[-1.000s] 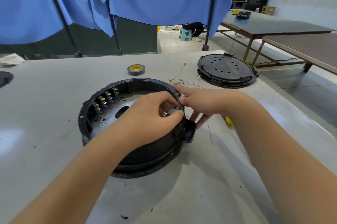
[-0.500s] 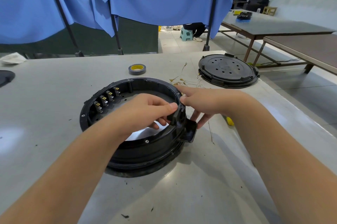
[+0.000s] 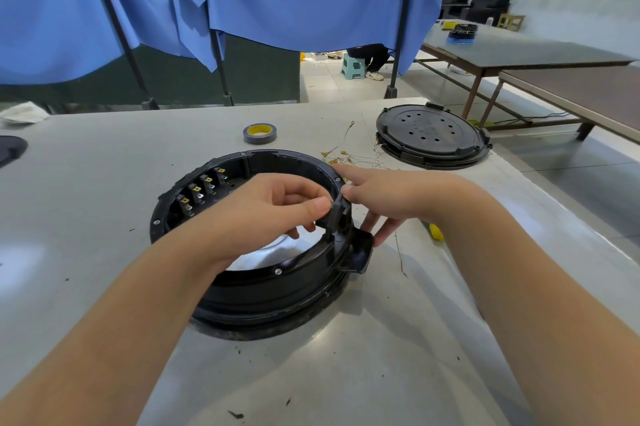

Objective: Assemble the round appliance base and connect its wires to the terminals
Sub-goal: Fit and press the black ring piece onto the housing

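I note the table [image 3: 104,183], grey and scuffed, carrying everything. On it, near centre, sits the base [image 3: 263,290]: a black ring housing, open side up, resting flat. I judge it rigid moulded plastic, light enough to shift under a push, so it needs steadying by the wall rather than by any fitting. A second black disc, the cover [image 3: 431,134], lies well apart at the far right.

My left hand [image 3: 263,217] reaches inside the ring, thumb and fingers curled and pinching a small black clip [image 3: 337,214] at the right rim. My right hand [image 3: 391,198] meets it from outside, thumb tip pressing the same clip, forefinger straight along the rim, the other fingers spread below beside the protruding socket [image 3: 360,252].

The tape [image 3: 259,133] lies beyond the base. The terminals [image 3: 199,193], brass tabs along the inner left wall, look thin and bendable. The wires [image 3: 349,157], fine and limp, lie loose between base and cover, unconnected; I would take them by the lugs.
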The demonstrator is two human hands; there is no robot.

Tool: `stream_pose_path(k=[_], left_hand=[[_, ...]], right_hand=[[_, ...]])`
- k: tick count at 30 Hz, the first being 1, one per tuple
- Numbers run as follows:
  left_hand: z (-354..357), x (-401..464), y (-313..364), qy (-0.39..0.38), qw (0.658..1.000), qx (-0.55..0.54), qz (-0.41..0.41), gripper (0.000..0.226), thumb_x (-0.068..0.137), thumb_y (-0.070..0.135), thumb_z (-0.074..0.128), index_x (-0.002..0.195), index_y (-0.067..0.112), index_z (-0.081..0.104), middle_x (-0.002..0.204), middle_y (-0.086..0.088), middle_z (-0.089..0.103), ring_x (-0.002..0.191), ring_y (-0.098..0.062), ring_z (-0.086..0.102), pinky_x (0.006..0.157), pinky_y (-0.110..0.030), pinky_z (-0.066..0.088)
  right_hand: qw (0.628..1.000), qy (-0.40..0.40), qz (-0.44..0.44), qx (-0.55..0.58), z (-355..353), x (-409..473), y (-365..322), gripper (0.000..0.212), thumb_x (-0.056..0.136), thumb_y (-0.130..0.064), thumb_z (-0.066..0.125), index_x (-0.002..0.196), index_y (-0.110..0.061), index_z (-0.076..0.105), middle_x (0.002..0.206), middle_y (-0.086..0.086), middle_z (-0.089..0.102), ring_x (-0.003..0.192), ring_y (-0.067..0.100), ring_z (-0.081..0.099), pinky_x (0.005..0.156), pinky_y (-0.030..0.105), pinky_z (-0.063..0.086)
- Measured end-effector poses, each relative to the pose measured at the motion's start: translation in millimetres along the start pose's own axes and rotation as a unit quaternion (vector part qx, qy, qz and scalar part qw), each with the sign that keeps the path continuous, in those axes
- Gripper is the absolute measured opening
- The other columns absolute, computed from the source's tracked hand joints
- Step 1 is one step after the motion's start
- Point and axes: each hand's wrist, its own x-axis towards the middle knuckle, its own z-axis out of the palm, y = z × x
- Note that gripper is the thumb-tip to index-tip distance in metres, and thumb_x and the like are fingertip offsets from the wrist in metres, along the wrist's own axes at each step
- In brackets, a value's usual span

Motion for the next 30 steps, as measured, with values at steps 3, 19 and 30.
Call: stream_pose_path(k=[3, 19, 30], left_hand=[[-1.4, 1.2, 0.0, -0.008, 1.0, 0.003, 0.001, 0.01, 0.092, 0.019, 0.063, 0.096, 0.016, 0.071, 0.081, 0.0, 0.072, 0.072, -0.008, 0.063, 0.07, -0.026, 0.053], [10.3, 7.3, 4.4, 0.03, 0.998, -0.017, -0.062, 0.021, 0.098, 0.018, 0.053, 0.101, 0.002, 0.066, 0.072, -0.002, 0.062, 0.057, -0.008, 0.056, 0.06, -0.024, 0.052], [6.9, 13.4, 6.2, 0.01, 0.994, -0.039, -0.104, 0.028, 0.095, 0.03, 0.058, 0.083, 0.009, 0.072, 0.06, 0.003, 0.065, 0.055, -0.008, 0.056, 0.061, -0.025, 0.051]], right_hand=[[1.0, 0.0, 0.003, 0.0, 0.1, 0.3, 0.1, 0.05, 0.105, -0.024, 0.028, 0.149, -0.046, 0.018, 0.154, 0.003, 0.033, 0.083, 0.019, 0.071, 0.064, 0.031, 0.061], [1.0, 0.004, 0.006, -0.006, 1.7, 1.3, -0.9, 0.051, 0.105, -0.024, 0.026, 0.15, -0.044, 0.014, 0.154, 0.004, 0.032, 0.083, 0.018, 0.07, 0.065, 0.032, 0.061], [1.0, 0.006, 0.001, -0.005, 0.8, 3.1, 0.7, 0.051, 0.105, -0.023, 0.026, 0.15, -0.044, 0.014, 0.153, 0.006, 0.032, 0.079, 0.016, 0.07, 0.06, 0.029, 0.06]])
